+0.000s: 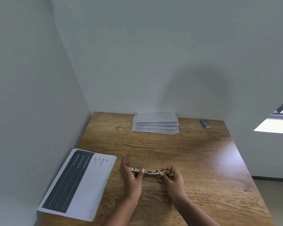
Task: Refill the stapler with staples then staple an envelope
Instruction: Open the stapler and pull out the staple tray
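You hold the stapler (150,171) with both hands near the front middle of the wooden table (178,149). It is swung fully open, so its two metal halves lie in one line, and that long axis runs left to right across your view, roughly parallel to the table's near edge. A small yellow part shows at its right end; the left end is bare metal. Whether it rests on the wood or hangs just above it is hard to tell.

Your left hand (131,177) grips the left half, thumb and fingers closed around it, with the index finger stretched out and pointing away from you. Your right hand (171,178) pinches the right half, fingers curled together over the top of it.

A stack of white envelopes (155,122) lies at the far edge of the table against the wall. A small blue box (205,123) sits at the far right corner, well apart from the stapler. A pile of printed sheets (78,183) with a dark band lies to your left.
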